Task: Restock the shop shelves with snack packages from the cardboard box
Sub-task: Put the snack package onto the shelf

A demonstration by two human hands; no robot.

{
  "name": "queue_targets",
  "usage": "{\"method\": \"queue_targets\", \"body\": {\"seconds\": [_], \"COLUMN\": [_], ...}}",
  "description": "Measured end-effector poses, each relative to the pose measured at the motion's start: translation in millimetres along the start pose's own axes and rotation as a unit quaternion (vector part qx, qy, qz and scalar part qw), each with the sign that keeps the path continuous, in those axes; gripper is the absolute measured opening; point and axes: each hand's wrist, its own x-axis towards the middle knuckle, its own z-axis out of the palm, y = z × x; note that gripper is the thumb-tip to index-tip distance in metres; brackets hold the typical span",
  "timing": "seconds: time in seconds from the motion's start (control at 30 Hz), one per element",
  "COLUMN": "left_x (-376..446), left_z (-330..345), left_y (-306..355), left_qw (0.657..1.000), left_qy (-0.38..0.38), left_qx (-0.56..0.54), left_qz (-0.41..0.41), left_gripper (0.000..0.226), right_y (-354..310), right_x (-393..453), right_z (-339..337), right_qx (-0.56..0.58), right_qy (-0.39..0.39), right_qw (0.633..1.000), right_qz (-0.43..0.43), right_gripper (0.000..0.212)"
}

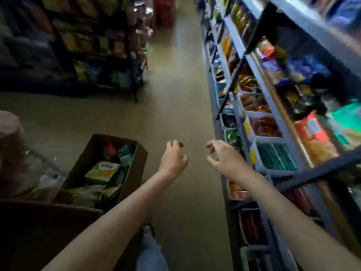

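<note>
the cardboard box [136,173] of snack packages [102,171] sits on the floor at lower left, so with left hand [172,160] and right hand [224,158] both loosely curled and empty, better reach leftward for one top pack.

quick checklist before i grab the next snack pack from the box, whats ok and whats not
1. Left hand free: ok, fingers loosely curled, holding nothing.
2. Right hand free: ok, also holding nothing.
3. Cardboard box open and stocked: ok, packages show inside, a green packet on top.
4. Box within reach: ok, probably; it sits on the floor just left of the left hand.
5. Room on the shelves at right: cannot tell, the bins look full and the view is blurred.
6. Aisle floor ahead unobstructed: ok.
</note>
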Motion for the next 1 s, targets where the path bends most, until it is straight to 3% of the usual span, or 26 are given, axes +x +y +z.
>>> {"method": "queue_targets", "body": {"seconds": [0.17, 0.3, 0.5, 0.7, 0.87, 1.0], "left_x": [41, 57, 66, 73, 66, 71], "left_z": [-80, -130, -164, -168, -157, -164], "left_y": [-179, -288, -391, -431, -433, -403], "left_qw": [0.974, 0.933, 0.914, 0.919, 0.913, 0.912], "left_qy": [-0.023, -0.081, -0.164, -0.164, -0.205, -0.223], "left_qx": [0.045, 0.073, 0.134, 0.138, 0.175, 0.242], "left_qz": [-0.221, -0.344, -0.345, -0.331, -0.306, -0.246], "left_gripper": [0.031, 0.03, 0.028, 0.03, 0.039, 0.064], "right_y": [-101, -155, -208, -238, -252, -249], "right_x": [133, 203, 239, 223, 228, 268], "right_z": [129, 220, 344, 428, 425, 339], "right_qx": [0.008, 0.009, 0.045, 0.029, -0.023, -0.046], "right_qy": [-0.191, -0.283, -0.404, -0.484, -0.415, -0.357], "right_qw": [0.98, 0.956, 0.91, 0.87, 0.896, 0.905], "right_qz": [-0.059, -0.073, -0.077, -0.093, -0.159, -0.227], "right_gripper": [0.028, 0.028, 0.034, 0.074, 0.035, 0.03]}}
